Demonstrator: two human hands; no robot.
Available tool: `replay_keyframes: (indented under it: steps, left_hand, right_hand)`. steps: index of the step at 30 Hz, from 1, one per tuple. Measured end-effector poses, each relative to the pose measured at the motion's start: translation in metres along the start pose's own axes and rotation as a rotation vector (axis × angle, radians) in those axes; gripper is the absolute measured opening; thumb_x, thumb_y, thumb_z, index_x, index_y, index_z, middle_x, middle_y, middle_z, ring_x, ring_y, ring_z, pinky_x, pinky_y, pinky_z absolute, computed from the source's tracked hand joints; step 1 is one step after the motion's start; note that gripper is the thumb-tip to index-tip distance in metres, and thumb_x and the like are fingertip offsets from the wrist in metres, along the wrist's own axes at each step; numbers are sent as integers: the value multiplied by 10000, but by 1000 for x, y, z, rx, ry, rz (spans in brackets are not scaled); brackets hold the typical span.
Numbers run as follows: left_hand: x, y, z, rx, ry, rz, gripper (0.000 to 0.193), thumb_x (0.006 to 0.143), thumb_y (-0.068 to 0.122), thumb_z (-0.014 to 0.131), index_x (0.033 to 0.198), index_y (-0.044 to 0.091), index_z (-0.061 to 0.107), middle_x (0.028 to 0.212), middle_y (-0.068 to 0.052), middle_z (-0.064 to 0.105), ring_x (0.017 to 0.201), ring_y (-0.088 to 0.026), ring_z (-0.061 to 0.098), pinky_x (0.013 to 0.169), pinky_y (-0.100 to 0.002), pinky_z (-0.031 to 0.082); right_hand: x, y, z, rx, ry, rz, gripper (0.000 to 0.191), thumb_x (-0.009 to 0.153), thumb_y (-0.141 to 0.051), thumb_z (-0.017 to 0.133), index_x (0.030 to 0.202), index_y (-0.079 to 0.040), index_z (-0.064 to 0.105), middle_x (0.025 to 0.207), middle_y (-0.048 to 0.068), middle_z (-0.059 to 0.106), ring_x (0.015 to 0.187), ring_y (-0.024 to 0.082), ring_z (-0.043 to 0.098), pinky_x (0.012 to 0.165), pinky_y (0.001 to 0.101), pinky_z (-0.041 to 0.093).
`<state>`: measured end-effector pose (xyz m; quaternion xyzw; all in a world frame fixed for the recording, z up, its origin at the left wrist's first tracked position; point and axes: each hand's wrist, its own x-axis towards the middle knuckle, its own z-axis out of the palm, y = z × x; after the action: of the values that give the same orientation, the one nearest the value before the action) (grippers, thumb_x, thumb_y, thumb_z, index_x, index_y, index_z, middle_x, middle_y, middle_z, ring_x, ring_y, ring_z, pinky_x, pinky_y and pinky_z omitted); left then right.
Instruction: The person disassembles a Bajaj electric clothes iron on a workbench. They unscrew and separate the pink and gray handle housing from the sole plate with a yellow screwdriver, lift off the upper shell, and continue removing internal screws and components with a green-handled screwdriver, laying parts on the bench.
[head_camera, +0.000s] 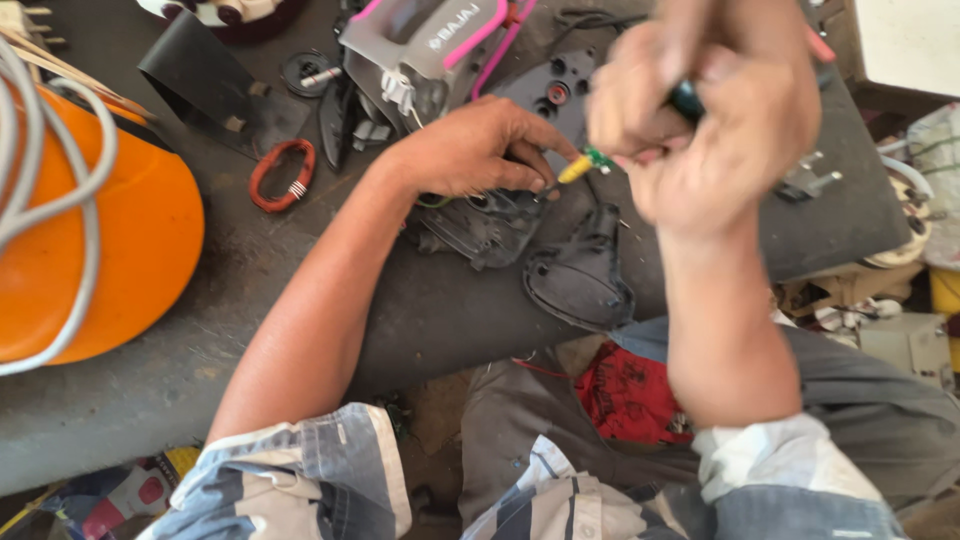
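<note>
the appliance was already well apart, by the look of it: the grey and pink housing (420, 45) lay opened near the far edge of the dark bench (420, 310), a black handle-shaped cover (580, 275) sat loose just in front of me, and a black plate with holes (550, 90) lay between the housing and my hands. the dark inner part (480, 225) was still on the bench under my left hand (470, 150), so i judged the stripping-down to be well along but not finished. my left hand was pressed down on that part, fingers curled over its top edge, steadying it. my right hand (710, 120) was clenched tight around the dark handle of a screwdriver (583, 165), whose yellow and green tip pointed at the part, just beside my left fingertips. a red wire coil (281, 175) lay well to the left, near an orange dome (100, 230) with a white cable over it.
</note>
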<state>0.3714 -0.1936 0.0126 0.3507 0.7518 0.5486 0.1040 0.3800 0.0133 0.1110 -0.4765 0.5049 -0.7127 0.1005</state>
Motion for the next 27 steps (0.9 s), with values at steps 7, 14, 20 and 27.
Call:
replay_keyframes:
  steps: [7, 14, 20, 27]
  left_hand:
    - [-10, 23, 14, 11, -4, 29, 459, 871, -20, 716, 1325, -1, 647, 1045, -102, 798, 998, -139, 778, 867, -272, 601]
    - [-17, 50, 30, 68, 20, 14, 467, 886, -15, 729, 1343, -9, 634, 1077, -105, 795, 1013, -123, 758, 904, -258, 572]
    - [-11, 65, 35, 18, 16, -31, 395, 892, 2, 734, 1281, -25, 672, 1072, -97, 796, 1015, -124, 754, 887, -260, 576]
    - [-5, 59, 33, 37, 16, -8, 446, 887, 4, 727, 1323, -9, 634, 1088, -103, 794, 1032, -119, 760, 896, -262, 577]
  right_hand:
    - [-9, -6, -16, 52, -200, 159, 302, 1153, -215, 419, 940, -16, 500, 748, 77, 474, 606, 184, 453, 637, 337, 427]
    - [-49, 1, 13, 29, 181, 18, 353, 1207, -253, 431, 978, 11, 481, 752, 109, 478, 643, 200, 445, 667, 350, 427]
    - [-17, -36, 2, 25, -360, 174, 467, 1151, -359, 438, 763, -102, 404, 551, 36, 329, 456, 138, 327, 485, 290, 314]
    - [-36, -17, -4, -219, -54, -3, 313, 1230, -241, 413, 1029, -19, 504, 866, 65, 529, 798, 145, 536, 758, 297, 463]
